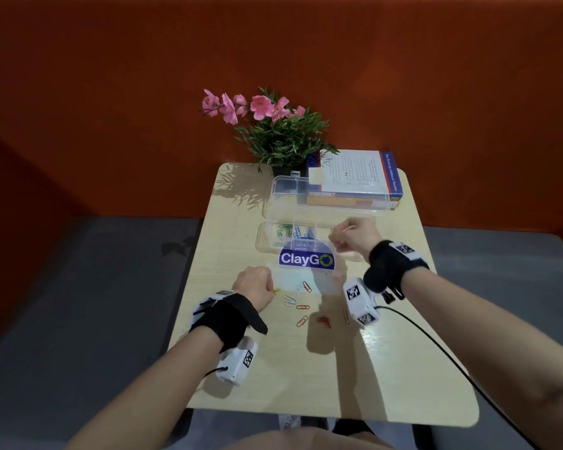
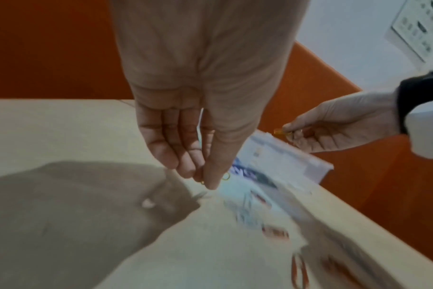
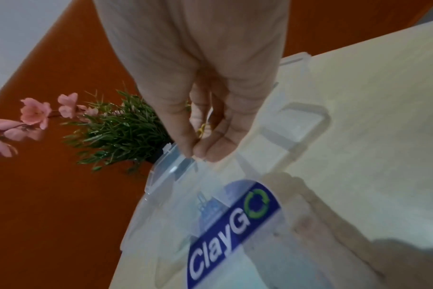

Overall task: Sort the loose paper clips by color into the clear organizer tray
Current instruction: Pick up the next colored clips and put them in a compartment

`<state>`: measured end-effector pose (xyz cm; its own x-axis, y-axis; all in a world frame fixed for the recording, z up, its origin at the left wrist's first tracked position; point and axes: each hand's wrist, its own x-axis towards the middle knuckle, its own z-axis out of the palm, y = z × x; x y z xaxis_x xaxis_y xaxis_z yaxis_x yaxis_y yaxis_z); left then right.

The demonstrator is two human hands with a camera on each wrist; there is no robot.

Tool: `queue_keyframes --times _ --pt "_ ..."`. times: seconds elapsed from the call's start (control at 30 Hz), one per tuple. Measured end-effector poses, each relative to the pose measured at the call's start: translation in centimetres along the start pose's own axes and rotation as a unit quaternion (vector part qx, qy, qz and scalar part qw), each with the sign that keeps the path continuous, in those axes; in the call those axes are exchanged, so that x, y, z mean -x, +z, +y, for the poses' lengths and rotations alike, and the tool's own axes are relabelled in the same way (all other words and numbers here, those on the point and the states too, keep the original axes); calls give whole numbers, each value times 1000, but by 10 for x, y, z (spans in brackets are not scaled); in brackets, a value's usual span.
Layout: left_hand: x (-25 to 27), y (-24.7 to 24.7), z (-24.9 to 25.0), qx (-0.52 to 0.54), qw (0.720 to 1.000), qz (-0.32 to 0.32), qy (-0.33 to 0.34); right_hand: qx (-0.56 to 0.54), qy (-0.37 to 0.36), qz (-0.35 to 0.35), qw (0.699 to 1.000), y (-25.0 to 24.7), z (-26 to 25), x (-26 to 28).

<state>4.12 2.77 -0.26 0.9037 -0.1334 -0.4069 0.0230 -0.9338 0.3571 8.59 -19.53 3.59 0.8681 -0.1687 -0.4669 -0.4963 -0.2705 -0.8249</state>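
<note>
The right hand point(image 1: 355, 237) pinches a yellow clip point(image 2: 281, 132) above the tray point(image 1: 273, 245). The left hand point(image 1: 255, 285) pinches another yellow clip point(image 2: 225, 177) by the pile point(image 1: 301, 303). A clip could slip and land with the blue clips point(image 1: 303, 233).

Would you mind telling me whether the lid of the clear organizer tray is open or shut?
Open. The lid stands raised behind the tray, leaning toward the books, and green and blue clips lie uncovered in the compartments.
</note>
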Motion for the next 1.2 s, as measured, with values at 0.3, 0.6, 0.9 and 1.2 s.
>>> queue_keyframes --times 0.3,0.6,0.9,1.2 --pt "-31 -52 38 157 986 48 24 3 50 16 999 9 -20 -30" --pt "-73 -48 102 227 974 5 21 74 -74 103 989 -17 4 12" --pt "-85 -40 112 185 981 19 60 81 -61 107 989 -32 73 47" --pt "-27 -24 52 110 987 34 111 306 -32 -25 951 3 99 65"
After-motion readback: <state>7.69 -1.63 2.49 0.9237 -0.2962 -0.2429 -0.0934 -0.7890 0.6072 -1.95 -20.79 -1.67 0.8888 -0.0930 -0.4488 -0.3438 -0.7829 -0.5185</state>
